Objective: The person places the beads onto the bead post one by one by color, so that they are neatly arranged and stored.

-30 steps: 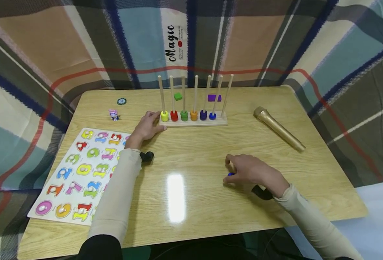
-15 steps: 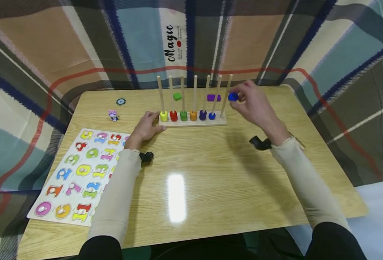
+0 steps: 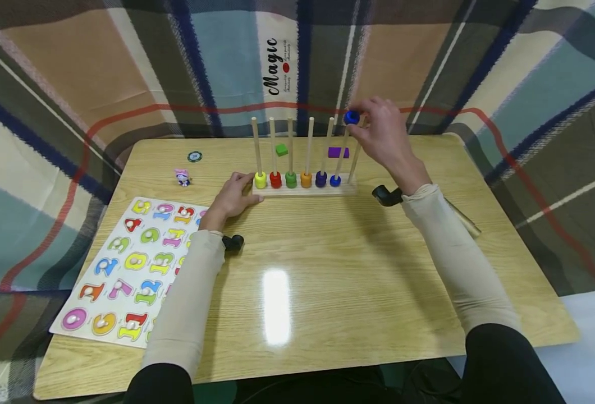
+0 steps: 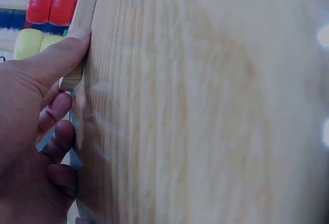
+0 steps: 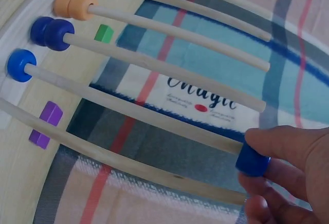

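Observation:
A wooden bead stand [image 3: 302,192] with upright pegs stands at the back of the table. My left hand [image 3: 233,196] holds its left end, the thumb pressed on the base and the fingers curled behind in the left wrist view. Between thumb and fingers, my right hand [image 3: 385,137] pinches a blue bead [image 5: 252,161] right at the top of the second peg from the right. One blue bead [image 5: 21,65] sits at that peg's foot. Yellow [image 3: 260,180], red [image 3: 275,180], green [image 3: 291,180], orange [image 3: 306,180] and dark blue beads [image 3: 320,179] sit on the others; the rightmost peg is bare.
Behind the pegs lie a green block [image 3: 281,150] and a purple block [image 3: 334,152]. A number board [image 3: 126,269] is partly under the left forearm. A small figurine [image 3: 182,177] and round chip [image 3: 194,156] are at back left; a gold cylinder [image 3: 466,221] is partly hidden by the right arm.
My right hand has lifted the blue bead from the table's right front, brought it up beside the stand, then left to the peg's top. The left hand stays on the stand.

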Tool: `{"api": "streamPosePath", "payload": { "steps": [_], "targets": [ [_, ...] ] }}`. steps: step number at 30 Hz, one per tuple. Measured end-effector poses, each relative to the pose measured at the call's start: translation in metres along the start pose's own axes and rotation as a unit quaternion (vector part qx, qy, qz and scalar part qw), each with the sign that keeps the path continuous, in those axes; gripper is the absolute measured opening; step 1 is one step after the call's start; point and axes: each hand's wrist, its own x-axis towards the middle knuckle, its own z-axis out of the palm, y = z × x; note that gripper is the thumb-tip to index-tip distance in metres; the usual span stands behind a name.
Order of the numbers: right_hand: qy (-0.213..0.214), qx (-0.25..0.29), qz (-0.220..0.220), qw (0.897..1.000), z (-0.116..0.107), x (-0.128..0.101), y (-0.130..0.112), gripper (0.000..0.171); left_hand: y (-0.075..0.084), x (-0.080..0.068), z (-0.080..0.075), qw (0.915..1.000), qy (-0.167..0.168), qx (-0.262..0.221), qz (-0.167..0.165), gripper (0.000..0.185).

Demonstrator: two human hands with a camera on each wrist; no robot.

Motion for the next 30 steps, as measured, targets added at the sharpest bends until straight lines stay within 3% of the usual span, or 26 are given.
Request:
{"api": "streamPosePath", "payload": {
  "steps": [8,12,15,18,22,26,30],
  "targets": [
    [-0.053,-0.048,0.019,0.997,0.006,0.000,0.004,0.048,0.000,-0.001,0.002,0.9999,-0.007,-0.004,-0.008,0.080],
    [-0.005,-0.033,0.006,0.999,0.015,-0.018,0.008,0.065,-0.002,-0.006,0.003,1.0000,-0.006,-0.002,-0.004,0.087],
    [0.045,-0.012,-0.008,0.999,0.033,-0.051,0.009,0.067,0.003,-0.020,0.006,0.9996,0.021,0.000,-0.020,0.093],
    [0.033,-0.002,-0.006,0.999,0.060,-0.086,0.008,0.068,0.025,-0.041,0.014,0.9956,0.084,0.016,-0.038,0.090],
    [-0.079,-0.013,0.025,0.997,0.093,-0.107,-0.001,0.074,0.074,-0.060,0.026,0.9881,0.131,0.079,-0.013,0.074],
    [-0.148,-0.024,0.049,0.987,0.112,-0.098,-0.012,0.073,0.109,-0.063,0.034,0.9812,0.114,0.155,0.009,0.065],
    [-0.170,-0.027,0.057,0.983,0.117,-0.088,-0.017,0.070,0.118,-0.060,0.035,0.9763,0.100,0.192,-0.004,0.063]
  ]
}}
